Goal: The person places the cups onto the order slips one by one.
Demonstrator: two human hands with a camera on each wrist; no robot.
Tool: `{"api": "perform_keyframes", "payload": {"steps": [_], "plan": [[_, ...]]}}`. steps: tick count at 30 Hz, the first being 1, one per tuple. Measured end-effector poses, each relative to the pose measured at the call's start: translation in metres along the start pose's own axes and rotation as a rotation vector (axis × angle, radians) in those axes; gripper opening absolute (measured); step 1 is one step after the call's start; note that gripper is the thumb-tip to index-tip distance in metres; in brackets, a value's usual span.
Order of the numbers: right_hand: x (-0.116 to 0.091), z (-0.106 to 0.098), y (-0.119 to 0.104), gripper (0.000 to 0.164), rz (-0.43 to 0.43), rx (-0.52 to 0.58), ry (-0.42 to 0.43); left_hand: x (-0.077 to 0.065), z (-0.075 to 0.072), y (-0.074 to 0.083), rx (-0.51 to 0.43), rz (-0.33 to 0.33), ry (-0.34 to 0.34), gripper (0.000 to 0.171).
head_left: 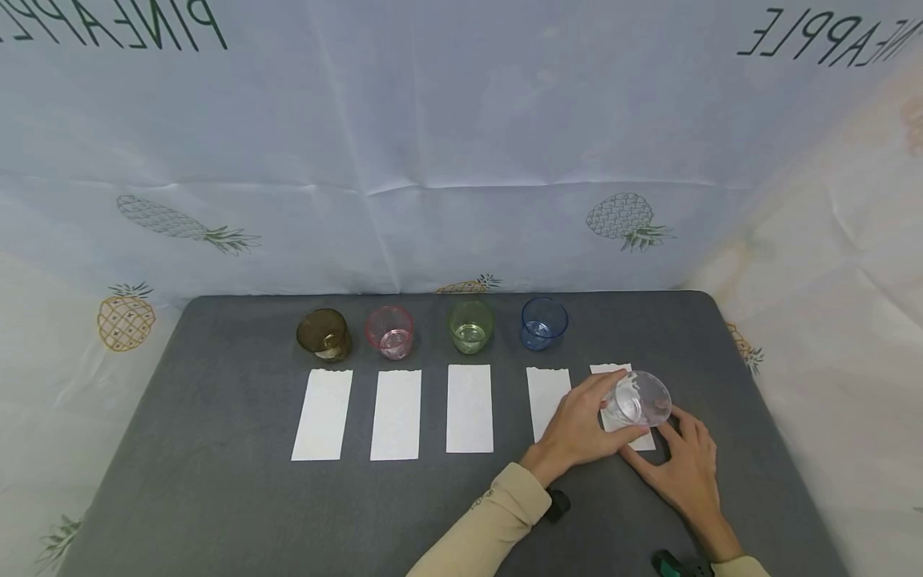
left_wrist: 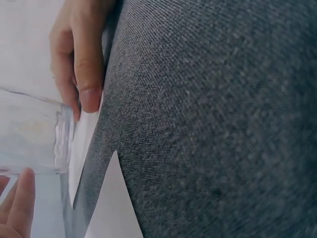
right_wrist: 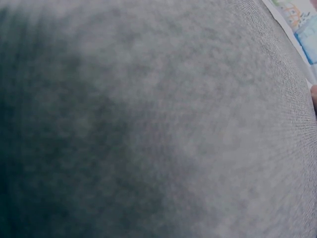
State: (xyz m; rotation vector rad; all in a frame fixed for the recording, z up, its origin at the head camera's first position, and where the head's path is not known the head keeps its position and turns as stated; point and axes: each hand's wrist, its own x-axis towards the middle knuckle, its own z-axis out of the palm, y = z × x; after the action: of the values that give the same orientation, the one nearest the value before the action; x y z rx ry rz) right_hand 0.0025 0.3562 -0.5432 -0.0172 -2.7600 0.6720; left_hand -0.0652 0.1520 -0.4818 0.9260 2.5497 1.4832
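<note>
A clear glass (head_left: 644,398) is held in my left hand (head_left: 580,421), thumb on the near side and fingers round the far side. It leans over the rightmost white paper strip (head_left: 640,443), covering much of it. My right hand (head_left: 685,473) rests low beside that strip, thumb and fingers spread, fingertips at its edges. In the left wrist view the glass (left_wrist: 34,131) has its thick base close to the paper (left_wrist: 85,141), with the right hand (left_wrist: 81,54) touching the paper's end. Left fingers (left_wrist: 22,203) show at the lower left, along the glass.
Along the back of the grey table (head_left: 238,513) stand a brown glass (head_left: 324,332), a pink glass (head_left: 389,330), a green glass (head_left: 471,324) and a blue glass (head_left: 544,322). Several white paper strips (head_left: 469,409) lie in a row before them. A pineapple-print cloth (head_left: 461,120) hangs behind.
</note>
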Motion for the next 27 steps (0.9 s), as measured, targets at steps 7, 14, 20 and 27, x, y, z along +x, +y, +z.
{"api": "perform_keyframes", "payload": {"steps": [7, 14, 20, 27], "plan": [[0.0002, -0.0002, -0.0006, 0.072, 0.005, 0.001, 0.001, 0.0021, 0.004, -0.0025, 0.019, -0.02, -0.006, 0.074], [0.0009, 0.0001, -0.001, 0.072, 0.012, -0.007, 0.002, 0.0042, 0.0055, -0.0058, 0.04, -0.028, -0.023, 0.075], [0.0016, 0.001, -0.0012, 0.075, 0.018, -0.01, 0.0, 0.0059, 0.0052, -0.0069, 0.037, -0.045, -0.03, 0.075], [0.0004, 0.0018, -0.0013, 0.074, 0.015, -0.006, 0.001, 0.0096, 0.0071, -0.0041, 0.037, -0.089, -0.047, 0.075]]}}
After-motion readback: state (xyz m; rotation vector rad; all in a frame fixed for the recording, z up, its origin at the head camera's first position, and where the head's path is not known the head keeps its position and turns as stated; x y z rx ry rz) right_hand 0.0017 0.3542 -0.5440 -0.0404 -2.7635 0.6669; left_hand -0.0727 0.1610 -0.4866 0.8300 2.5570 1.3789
